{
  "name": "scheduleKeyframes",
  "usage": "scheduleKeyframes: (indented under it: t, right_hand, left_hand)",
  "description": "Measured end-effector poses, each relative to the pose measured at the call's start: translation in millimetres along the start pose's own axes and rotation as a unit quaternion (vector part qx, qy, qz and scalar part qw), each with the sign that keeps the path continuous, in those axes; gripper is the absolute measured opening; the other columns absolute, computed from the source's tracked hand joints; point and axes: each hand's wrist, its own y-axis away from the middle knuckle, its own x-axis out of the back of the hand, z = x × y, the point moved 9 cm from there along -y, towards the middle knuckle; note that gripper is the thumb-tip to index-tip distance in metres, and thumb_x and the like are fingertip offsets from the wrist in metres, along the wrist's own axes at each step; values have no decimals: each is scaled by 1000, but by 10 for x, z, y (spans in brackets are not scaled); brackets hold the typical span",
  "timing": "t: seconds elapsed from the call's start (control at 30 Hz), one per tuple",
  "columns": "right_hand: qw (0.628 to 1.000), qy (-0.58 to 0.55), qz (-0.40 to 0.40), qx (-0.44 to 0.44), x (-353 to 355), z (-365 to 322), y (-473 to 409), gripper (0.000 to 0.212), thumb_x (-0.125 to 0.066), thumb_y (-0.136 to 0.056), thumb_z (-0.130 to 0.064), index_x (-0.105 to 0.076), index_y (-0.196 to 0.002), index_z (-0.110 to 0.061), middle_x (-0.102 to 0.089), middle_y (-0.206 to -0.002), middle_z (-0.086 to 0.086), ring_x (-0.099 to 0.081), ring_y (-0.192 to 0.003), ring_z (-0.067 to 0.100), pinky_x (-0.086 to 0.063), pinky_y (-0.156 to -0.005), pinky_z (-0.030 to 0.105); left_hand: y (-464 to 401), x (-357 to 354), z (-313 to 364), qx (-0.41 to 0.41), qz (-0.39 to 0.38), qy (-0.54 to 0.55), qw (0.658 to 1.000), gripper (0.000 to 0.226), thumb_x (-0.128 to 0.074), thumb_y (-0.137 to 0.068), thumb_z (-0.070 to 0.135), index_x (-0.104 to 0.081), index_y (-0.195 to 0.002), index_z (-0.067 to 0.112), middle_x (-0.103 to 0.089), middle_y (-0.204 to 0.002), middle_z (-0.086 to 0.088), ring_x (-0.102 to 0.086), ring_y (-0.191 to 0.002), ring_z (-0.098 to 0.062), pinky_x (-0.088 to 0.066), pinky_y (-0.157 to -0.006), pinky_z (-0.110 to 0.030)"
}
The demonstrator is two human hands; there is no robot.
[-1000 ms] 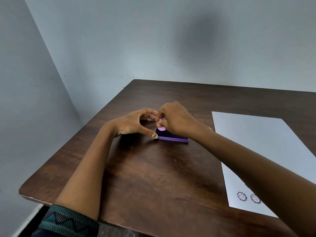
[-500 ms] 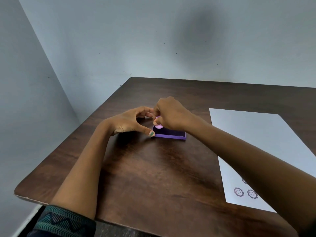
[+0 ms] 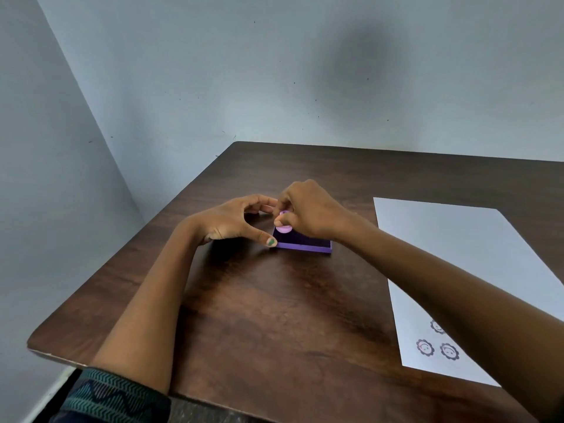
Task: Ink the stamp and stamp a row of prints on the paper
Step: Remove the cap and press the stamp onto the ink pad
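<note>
A purple ink pad (image 3: 308, 243) lies open on the dark wooden table (image 3: 274, 315). My right hand (image 3: 308, 209) pinches a small round pink stamp (image 3: 284, 226) and holds it down on the pad's left end. My left hand (image 3: 235, 219) rests beside the pad, thumb against its front left corner and fingers curved around its far side, steadying it. A white sheet of paper (image 3: 464, 254) lies to the right. Near its front edge are three dark flower-shaped prints (image 3: 437, 348), one partly hidden by my right forearm.
The table stands in a corner, with a pale wall behind it and another on the left. The table's front edge (image 3: 61, 354) is close to my body. My left sleeve (image 3: 113, 398) with a zigzag pattern shows at the bottom left.
The stamp stays on the pad's left end under my right hand. My left hand keeps its hold on the pad. Only the camera has shifted slightly.
</note>
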Motion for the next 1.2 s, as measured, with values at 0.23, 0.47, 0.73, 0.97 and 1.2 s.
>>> scheduleKeyframes:
  t: [0.23, 0.47, 0.73, 0.97, 1.2]
  right_hand:
    - [1000, 13, 2, 11, -53, -50, 9, 13, -67, -81, -13, -73, -87, -4, -73, -88, 17, -62, -72, 22, -47, -64, 32]
    - [1000, -16, -11, -13, 5, 41, -57, 16, -70, -79, -17, -74, -88, -5, -73, -89, 16, -61, -76, 21, -44, -66, 30]
    - [1000, -4, -7, -3, 3, 4, -27, 15, -68, -80, -15, -74, -87, -4, -73, -90, 17, -64, -79, 25, -50, -71, 36]
    - [999, -27, 6, -16, 25, 53, -6, 13, -69, -79, -14, -75, -88, -6, -74, -91, 15, -65, -83, 24, -49, -73, 33]
    - [998, 48, 21, 26, -50, -80, 21, 14, -62, -83, -11, -71, -86, -1, -71, -93, 19, -63, -82, 29, -48, -71, 36]
  left_hand:
    - [8, 0, -1, 2, -3, -8, 1000, 69, -86, -63, 30, -52, -123, 36, -55, -128, 15, -43, -126, 0, -28, -105, -24]
    - [17, 1, 13, 1, 1, -2, 1000, 69, -85, -64, 26, -52, -124, 36, -55, -128, 16, -43, -125, 2, -29, -106, -23]
    - [14, -5, 14, 1, 0, -5, 1000, 67, -84, -64, 28, -53, -122, 37, -55, -128, 17, -43, -125, -1, -28, -106, -26]
    - [8, -3, 2, 0, 0, -2, 1000, 69, -85, -64, 29, -52, -124, 38, -55, -130, 15, -42, -127, -1, -28, -104, -23]
    - [2, 6, -14, -1, 1, -2, 1000, 66, -85, -64, 30, -54, -121, 37, -55, -127, 18, -41, -127, -3, -28, -105, -27]
